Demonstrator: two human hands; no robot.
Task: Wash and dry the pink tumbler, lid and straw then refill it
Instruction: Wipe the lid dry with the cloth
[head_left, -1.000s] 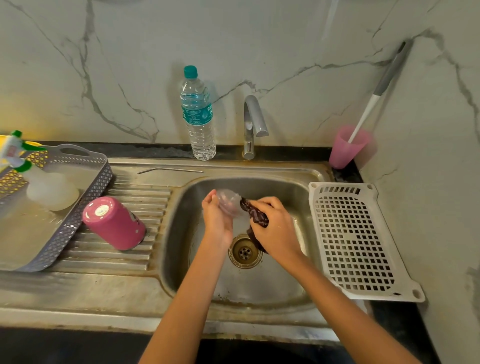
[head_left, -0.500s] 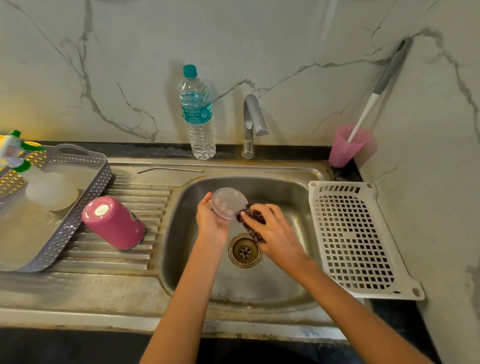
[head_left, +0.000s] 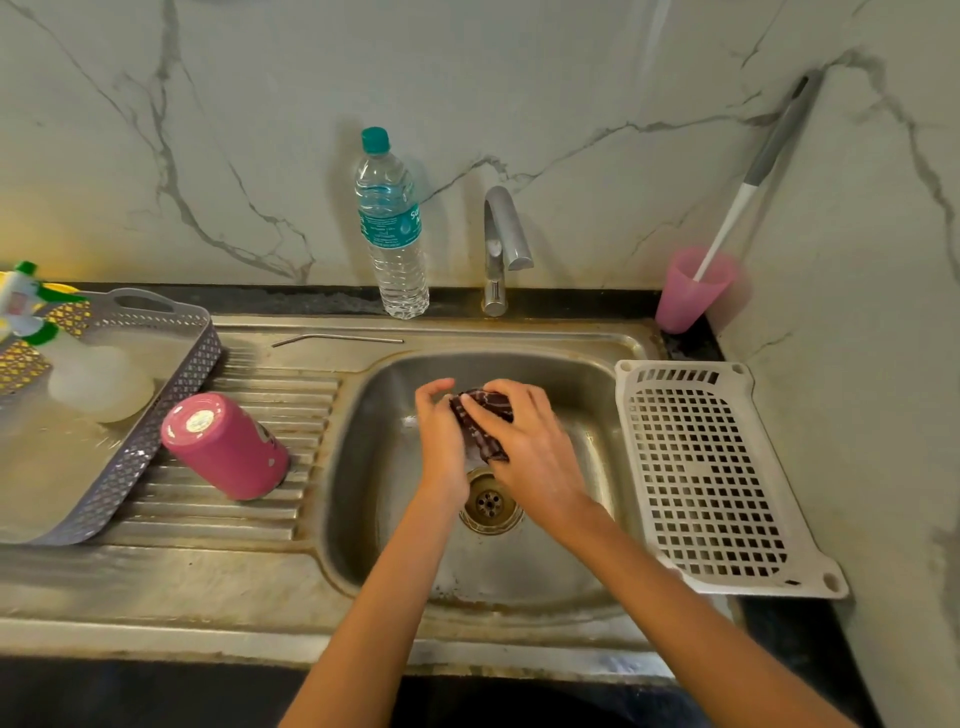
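- Head view, sink basin: both hands are meeting above the drain of the stainless-steel sink (head_left: 363, 467).
- The right hand (head_left: 524, 441) is gripping a dark maroon patterned cloth (head_left: 483, 421), its fingers curling over the top of it and pressing it toward the other hand.
- The left hand (head_left: 441, 436) is curling round the left end of the same cloth, thumb raised. What is lying under the cloth is being hidden, so the lid cannot be confirmed.
- Head view, drainboard: the pink cylindrical tumbler (head_left: 223, 447) is resting tilted on the ridged drainboard, left of the basin and well apart from both hands. Its sticker-bearing end is facing up, and it is sitting just beside the grey perforated plastic tray (head_left: 171, 395).
- The thin bent metal straw (head_left: 337, 340) is lying flat on the sink ledge behind the drainboard.
- Head view, back wall: a clear plastic water bottle with a teal cap (head_left: 392, 228) is standing upright beside the chrome tap (head_left: 501, 249).
- A pink plastic cup (head_left: 693, 288) is standing in the right corner, holding a long grey-and-white handle.
- A white slotted plastic rack (head_left: 711, 478) is lying right of the basin.
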